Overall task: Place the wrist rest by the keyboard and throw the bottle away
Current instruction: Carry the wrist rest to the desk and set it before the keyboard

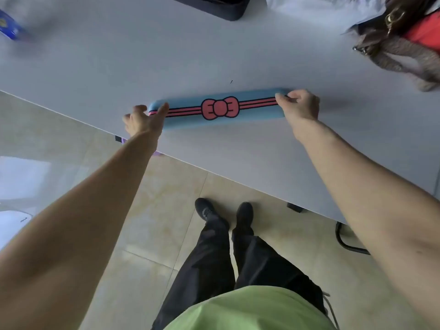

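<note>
A long blue wrist rest (214, 119) with red stripes and a red bow in its middle lies on the white table (119, 75), close to the near edge. My left hand (142, 120) touches its left end with the fingers spread, thumb on top. My right hand (300, 104) pinches its right end. A dark object (214, 5) at the table's far edge may be the keyboard, but only its corner shows. A blurred blue thing (9, 27) sits at the far left; I cannot tell whether it is the bottle.
A brown patterned bag (400, 44) with something red inside rests at the far right of the table. White cloth or paper (321, 5) lies behind it. Below the table edge are beige floor tiles (154, 210), my legs and dark shoes, and a black chair base (345, 241).
</note>
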